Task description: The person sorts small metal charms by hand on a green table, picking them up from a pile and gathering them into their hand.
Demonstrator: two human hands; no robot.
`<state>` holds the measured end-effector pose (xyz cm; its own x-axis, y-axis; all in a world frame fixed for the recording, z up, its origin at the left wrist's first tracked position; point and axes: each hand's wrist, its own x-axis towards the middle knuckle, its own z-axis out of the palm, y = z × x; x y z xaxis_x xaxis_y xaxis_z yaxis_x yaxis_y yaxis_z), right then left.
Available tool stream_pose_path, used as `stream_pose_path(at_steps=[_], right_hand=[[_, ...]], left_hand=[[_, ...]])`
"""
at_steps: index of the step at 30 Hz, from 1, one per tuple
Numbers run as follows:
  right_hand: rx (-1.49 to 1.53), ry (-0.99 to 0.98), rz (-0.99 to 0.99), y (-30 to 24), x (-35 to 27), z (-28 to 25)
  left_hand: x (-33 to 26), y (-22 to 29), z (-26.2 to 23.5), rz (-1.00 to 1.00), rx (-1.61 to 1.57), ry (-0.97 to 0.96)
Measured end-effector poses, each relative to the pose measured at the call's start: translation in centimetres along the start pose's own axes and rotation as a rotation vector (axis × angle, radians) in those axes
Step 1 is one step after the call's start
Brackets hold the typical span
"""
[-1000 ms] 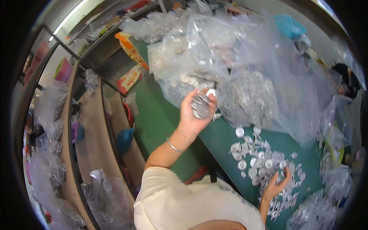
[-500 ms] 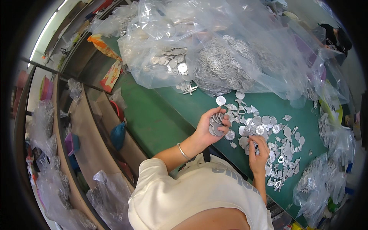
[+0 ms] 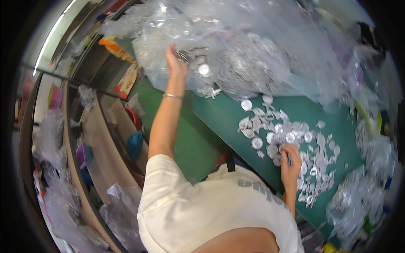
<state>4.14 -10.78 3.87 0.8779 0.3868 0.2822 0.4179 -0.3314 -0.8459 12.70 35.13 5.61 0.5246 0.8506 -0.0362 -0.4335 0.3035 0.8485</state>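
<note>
My left arm is stretched out to the clear plastic bag (image 3: 147, 63) at the far left of the table. There my left hand (image 3: 175, 63) is closed around several grey metal discs (image 3: 182, 55), just above the loose discs (image 3: 198, 62) at the bag. My right hand (image 3: 291, 161) rests at the near edge of a spread heap of flat metal pieces (image 3: 291, 126), mostly round discs and small odd shapes. Its fingers are bent and its thumb is close to them; blur hides what they hold.
Large clear bags of metal rings (image 3: 249, 63) cover the back of the green table (image 3: 211, 114). More filled bags (image 3: 354, 194) lie at the right. On my left stand wooden shelves (image 3: 101, 160) with plastic bins (image 3: 83, 155) and bags. A small cross-shaped piece (image 3: 213, 93) lies before the large bag.
My left hand has swung from beside the heap to the far left, carrying its stack of discs to the bag. My right hand has stayed by the heap, its fingers slightly shifted.
</note>
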Motion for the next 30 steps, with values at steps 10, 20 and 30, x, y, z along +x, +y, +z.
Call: stream_pose_path(at_steps=[10,20,30], right_hand=[[-0.372,0.147,0.114,4.0,-2.7,-5.7],[-0.667,0.149,0.053,5.4,3.2,0.6],[1.048,0.27,0.692,6.0,2.1,-5.5]], left_hand=[[-2.2,-1.4,-0.8,0.233,0.336,-0.112],[-26.1,-10.7,3.7,0.569,0.789,-1.158],[-27.3,-14.0,8.0,0.709,1.212,-1.254]])
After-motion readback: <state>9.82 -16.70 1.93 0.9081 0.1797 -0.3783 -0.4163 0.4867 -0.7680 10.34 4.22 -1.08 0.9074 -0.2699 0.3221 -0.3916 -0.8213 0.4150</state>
